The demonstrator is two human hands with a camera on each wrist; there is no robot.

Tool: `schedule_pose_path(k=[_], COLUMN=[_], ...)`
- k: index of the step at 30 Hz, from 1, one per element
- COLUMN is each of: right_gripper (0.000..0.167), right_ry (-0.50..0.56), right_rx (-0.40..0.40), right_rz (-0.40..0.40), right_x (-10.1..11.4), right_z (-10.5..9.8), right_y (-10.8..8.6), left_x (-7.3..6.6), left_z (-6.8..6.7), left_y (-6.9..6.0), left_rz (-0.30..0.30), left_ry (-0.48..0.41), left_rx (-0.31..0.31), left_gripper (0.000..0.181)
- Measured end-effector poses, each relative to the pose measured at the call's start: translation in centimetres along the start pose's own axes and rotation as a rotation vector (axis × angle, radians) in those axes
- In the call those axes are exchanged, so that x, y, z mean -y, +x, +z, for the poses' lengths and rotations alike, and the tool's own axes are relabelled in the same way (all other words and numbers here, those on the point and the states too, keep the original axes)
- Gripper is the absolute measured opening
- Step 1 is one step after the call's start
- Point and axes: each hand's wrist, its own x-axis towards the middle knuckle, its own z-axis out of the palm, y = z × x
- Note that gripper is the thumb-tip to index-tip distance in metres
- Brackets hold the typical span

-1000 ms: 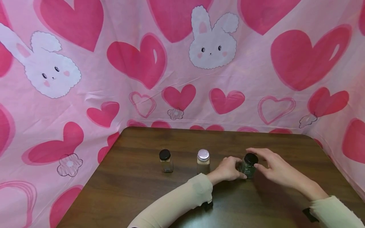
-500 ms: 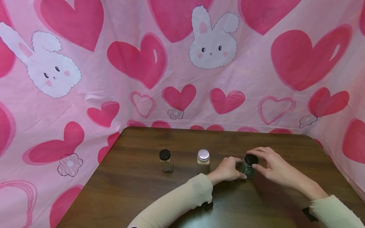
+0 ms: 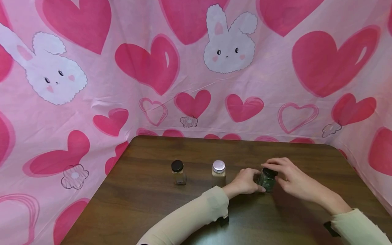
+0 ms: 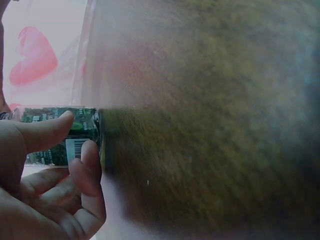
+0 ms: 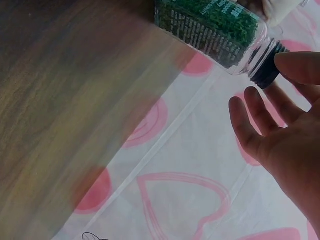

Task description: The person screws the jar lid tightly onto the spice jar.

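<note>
A clear jar of dried green herbs [image 3: 268,184] stands upright on the table at the right. My left hand [image 3: 244,182] grips its body, and in the left wrist view the thumb and fingers wrap the printed label [image 4: 77,149]. My right hand [image 3: 292,173] pinches the jar's black lid [image 5: 267,65] between thumb and fingers. The lid is on the jar's neck; threads show just below it in the right wrist view. To the left stand a jar of pale powder with a silvery top [image 3: 218,173] and a black-lidded spice jar [image 3: 178,173].
The brown wooden table [image 3: 137,204] has rounded far corners. A pink cloth with hearts and rabbits [image 3: 190,78] hangs close behind it and along both sides. The left forearm passes in front of the pale powder jar.
My right hand's fingers have shifted left over the black lid, covering more of it, and the thumb has changed position around it. The left hand and the jars stay in place.
</note>
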Motion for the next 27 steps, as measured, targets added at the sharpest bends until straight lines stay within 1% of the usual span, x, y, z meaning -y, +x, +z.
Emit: schedule_pose_path(k=[3, 6, 8, 10, 12, 14, 17, 20, 22, 24, 25, 27], right_gripper=[0.056, 0.058, 0.056, 0.052, 0.05, 0.049, 0.049, 0.05, 0.049, 0.049, 0.048, 0.047], right_ry=[0.019, 0.017, -0.002, -0.021, -0.029, -0.034, -0.022, -0.012, -0.005, -0.01, -0.011, -0.013], right_rx=[0.013, -0.024, -0.08, -0.128, -0.148, -0.142, -0.101, -0.055, -0.039, -0.041, -0.047, -0.06], right_rz=[0.031, 0.053, 0.038, 0.005, -0.015, -0.021, 0.0, 0.028, 0.029, 0.03, 0.031, 0.033], right_x=[0.2, 0.2, -0.1, -0.4, -0.5, -0.5, -0.2, 0.1, 0.2, 0.2, 0.3, 0.2], right_z=[-0.1, 0.1, 0.3, 0.5, 0.5, 0.4, 0.2, 0.0, 0.0, 0.0, 0.0, 0.1], right_y=[-0.1, -0.3, -0.3, -0.4, -0.3, -0.3, -0.2, -0.2, -0.1, -0.2, -0.2, -0.2], left_x=[0.0, 0.0, 0.0, 0.3, 0.9, 1.5, 1.9, 1.3, 0.9, 0.4, 0.5, 0.3], left_z=[0.0, 0.0, 0.0, 0.1, 0.7, 1.2, 1.6, 1.0, 0.6, 0.1, 0.3, 0.1], left_y=[0.1, 0.0, 0.1, 0.2, 0.8, 1.4, 1.8, 1.2, 0.8, 0.2, 0.2, 0.0], left_rz=[0.006, 0.008, 0.012, 0.017, 0.025, 0.032, 0.039, 0.031, 0.024, 0.018, 0.025, 0.028], left_ry=[0.002, 0.007, 0.005, -0.001, -0.005, -0.011, 0.0, -0.006, -0.003, -0.01, 0.005, 0.007], left_rx=[-0.002, -0.005, -0.005, -0.004, 0.0, 0.0, -0.008, -0.007, -0.008, 0.001, -0.006, -0.004], left_gripper=[0.051, 0.052, 0.054, 0.054, 0.053, 0.052, 0.051, 0.052, 0.052, 0.052, 0.051, 0.05])
